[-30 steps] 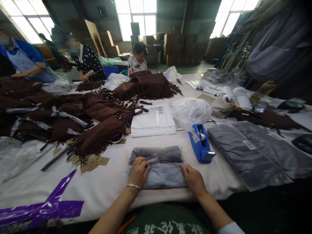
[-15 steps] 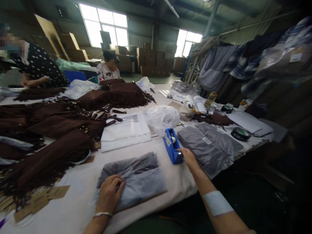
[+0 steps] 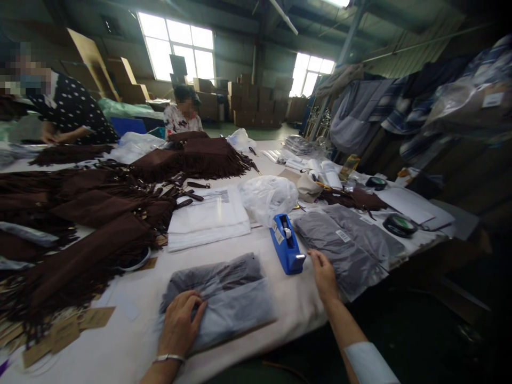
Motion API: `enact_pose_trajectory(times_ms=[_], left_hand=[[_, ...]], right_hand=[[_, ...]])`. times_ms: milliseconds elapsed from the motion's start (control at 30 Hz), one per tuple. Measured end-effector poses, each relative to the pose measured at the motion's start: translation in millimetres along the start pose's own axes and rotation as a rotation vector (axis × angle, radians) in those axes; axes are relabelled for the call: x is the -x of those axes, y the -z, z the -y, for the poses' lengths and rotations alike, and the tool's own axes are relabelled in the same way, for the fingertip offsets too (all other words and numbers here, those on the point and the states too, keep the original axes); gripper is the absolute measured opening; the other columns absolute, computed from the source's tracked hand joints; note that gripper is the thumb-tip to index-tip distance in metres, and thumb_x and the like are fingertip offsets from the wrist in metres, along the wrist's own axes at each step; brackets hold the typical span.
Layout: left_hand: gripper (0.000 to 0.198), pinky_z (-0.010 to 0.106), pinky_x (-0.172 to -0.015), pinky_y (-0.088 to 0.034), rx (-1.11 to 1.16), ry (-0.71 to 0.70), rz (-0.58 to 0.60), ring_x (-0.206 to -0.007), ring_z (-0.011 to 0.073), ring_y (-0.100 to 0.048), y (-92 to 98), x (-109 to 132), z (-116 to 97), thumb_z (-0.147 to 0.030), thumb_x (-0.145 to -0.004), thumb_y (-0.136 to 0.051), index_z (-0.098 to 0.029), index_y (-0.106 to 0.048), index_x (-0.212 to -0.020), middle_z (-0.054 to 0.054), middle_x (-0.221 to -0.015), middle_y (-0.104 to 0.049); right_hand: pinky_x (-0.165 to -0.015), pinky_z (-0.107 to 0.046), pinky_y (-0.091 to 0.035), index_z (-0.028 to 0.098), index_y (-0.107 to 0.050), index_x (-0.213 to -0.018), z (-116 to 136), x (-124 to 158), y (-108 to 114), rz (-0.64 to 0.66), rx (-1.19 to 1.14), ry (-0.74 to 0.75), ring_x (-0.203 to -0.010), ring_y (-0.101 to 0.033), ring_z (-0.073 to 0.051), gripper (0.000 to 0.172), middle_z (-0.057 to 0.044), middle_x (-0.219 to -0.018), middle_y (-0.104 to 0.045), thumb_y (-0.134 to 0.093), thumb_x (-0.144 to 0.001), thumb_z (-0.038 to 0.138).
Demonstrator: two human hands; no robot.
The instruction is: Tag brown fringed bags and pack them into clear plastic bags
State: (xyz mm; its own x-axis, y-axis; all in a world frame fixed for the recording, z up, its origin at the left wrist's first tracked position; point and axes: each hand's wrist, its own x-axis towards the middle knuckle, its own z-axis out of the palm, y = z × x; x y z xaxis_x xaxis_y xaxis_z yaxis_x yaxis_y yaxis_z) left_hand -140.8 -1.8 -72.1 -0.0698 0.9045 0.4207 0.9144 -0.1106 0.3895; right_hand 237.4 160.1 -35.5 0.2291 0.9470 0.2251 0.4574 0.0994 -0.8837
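My left hand (image 3: pixel 182 321) rests on the left part of a clear plastic bag with a folded dark grey garment inside (image 3: pixel 240 301), its thumb spread from its fingers. The bag lies flat near the table's front edge. My right hand (image 3: pixel 323 271) is pinched closed just right of a blue tape dispenser (image 3: pixel 286 242), a small gap from its cutting end. What sits between those fingertips is too small to make out. The dispenser stands behind the bag, to its right. Beside my right hand lie grey garments in clear bags (image 3: pixel 344 240) with white barcode labels.
Brown fringed bags (image 3: pixel 100 234) are heaped on the left, with cardboard tags (image 3: pixel 66 330) in front. White plastic bags (image 3: pixel 210 218) and a crumpled clear bag (image 3: pixel 268 197) lie mid-table. Tape rolls (image 3: pixel 400 224) sit at right. Two people (image 3: pixel 76 106) are across the table.
My right hand has moved off the dispenser's cutting end, a little to the right and towards me, still pinched. My left hand stays on the bagged garment. The view has shifted slightly.
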Motion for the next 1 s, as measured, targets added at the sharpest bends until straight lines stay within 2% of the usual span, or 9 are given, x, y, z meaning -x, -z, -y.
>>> enact_pose_trajectory(times_ms=[133, 333, 433, 533, 600, 733, 800, 900, 1000], left_hand=[[0.021, 0.043, -0.086, -0.041, 0.001, -0.011, -0.007, -0.095, 0.0251, -0.055, -1.5, 0.5, 1.7, -0.037, -0.088, -0.049, -0.021, -0.057, -0.079, 0.007, -0.095, -0.061], [0.015, 0.045, -0.089, -0.039, -0.002, 0.029, 0.016, -0.095, 0.025, -0.054, 1.9, 1.7, -3.5, -0.032, -0.087, -0.051, -0.021, -0.057, -0.08, 0.006, -0.096, -0.061], [0.012, 0.046, -0.093, -0.037, 0.006, 0.069, 0.03, -0.098, 0.0248, -0.053, 4.4, 1.8, -7.6, -0.028, -0.087, -0.052, -0.021, -0.057, -0.08, 0.005, -0.096, -0.061], [0.01, 0.045, -0.094, -0.037, 0.043, 0.106, 0.039, -0.099, 0.0241, -0.053, 5.3, 2.5, -9.1, -0.026, -0.087, -0.051, -0.02, -0.056, -0.08, 0.005, -0.097, -0.06], [0.01, 0.043, -0.092, -0.039, 0.079, 0.126, 0.043, -0.099, 0.0234, -0.053, 5.5, 3.1, -9.2, -0.025, -0.087, -0.051, -0.02, -0.056, -0.08, 0.005, -0.096, -0.06], [0.01, 0.042, -0.089, -0.041, 0.125, 0.164, 0.035, -0.095, 0.0224, -0.053, 6.8, 3.0, -9.2, -0.025, -0.087, -0.051, -0.019, -0.056, -0.08, 0.005, -0.093, -0.06], [0.011, 0.043, -0.09, -0.04, 0.119, 0.164, 0.043, -0.094, 0.0223, -0.053, 7.6, 2.3, -9.7, -0.025, -0.088, -0.051, -0.02, -0.056, -0.08, 0.004, -0.093, -0.06], [0.01, 0.045, -0.095, -0.037, 0.079, 0.153, 0.054, -0.095, 0.0223, -0.053, 8.0, 1.8, -11.7, -0.023, -0.088, -0.05, -0.02, -0.056, -0.08, 0.004, -0.092, -0.06], [0.009, 0.047, -0.1, -0.032, 0.04, 0.146, 0.057, -0.097, 0.0218, -0.053, 7.6, 2.2, -14.5, -0.022, -0.088, -0.05, -0.02, -0.056, -0.081, 0.004, -0.093, -0.06]], right_hand=[[-0.088, -0.038, -0.044, 0.018, -0.054, -0.122, 23.0, -7.0, -8.5, 0.135, -0.074, 0.049, -0.097, -0.06, -0.023, 0.049, -0.005, -0.083, -0.07, -0.049, -0.083, 0.047], [-0.095, -0.04, -0.037, 0.018, -0.042, -0.133, 8.6, 33.6, -3.0, -0.024, -0.086, -0.027, -0.101, -0.057, -0.023, 0.062, -0.003, -0.083, -0.067, -0.058, -0.079, 0.043], [-0.095, -0.042, -0.036, 0.017, -0.039, -0.136, -6.7, 39.5, 6.6, -0.048, 0.053, -0.043, -0.099, -0.058, -0.024, 0.068, -0.002, -0.079, -0.066, -0.06, -0.077, 0.044], [-0.099, -0.043, -0.033, 0.019, -0.034, -0.138, 0.0, 40.5, 8.3, -0.036, 0.123, -0.004, -0.099, -0.058, -0.023, 0.07, 0.0, -0.082, -0.066, -0.058, -0.078, 0.044], [-0.1, -0.042, -0.034, 0.02, -0.027, -0.141, 21.2, 44.7, -2.0, 0.131, 0.08, 0.088, -0.095, -0.059, -0.021, 0.072, 0.001, -0.083, -0.065, -0.058, -0.08, 0.042], [-0.094, -0.037, -0.04, 0.024, -0.021, -0.143, 85.2, 56.1, -53.6, 0.78, 0.01, 0.42, -0.086, -0.058, -0.017, 0.068, 0.001, -0.083, -0.063, -0.055, -0.085, 0.031], [-0.095, -0.037, -0.039, 0.027, -0.023, -0.143, 112.0, 58.5, -85.2, 1.032, 0.129, 0.613, -0.091, -0.056, -0.018, 0.069, 0.0, -0.087, -0.063, -0.057, -0.083, 0.024], [-0.092, -0.036, -0.038, 0.027, -0.027, -0.142, 129.9, 61.9, -122.6, 1.205, 0.442, 0.832, -0.094, -0.054, -0.022, 0.077, -0.005, -0.094, -0.064, -0.066, -0.076, 0.02], [-0.089, -0.034, -0.038, 0.027, -0.027, -0.142, 126.1, 67.3, -140.4, 1.166, 0.689, 0.909, -0.094, -0.055, -0.024, 0.082, -0.007, -0.095, -0.064, -0.071, -0.073, 0.026]])
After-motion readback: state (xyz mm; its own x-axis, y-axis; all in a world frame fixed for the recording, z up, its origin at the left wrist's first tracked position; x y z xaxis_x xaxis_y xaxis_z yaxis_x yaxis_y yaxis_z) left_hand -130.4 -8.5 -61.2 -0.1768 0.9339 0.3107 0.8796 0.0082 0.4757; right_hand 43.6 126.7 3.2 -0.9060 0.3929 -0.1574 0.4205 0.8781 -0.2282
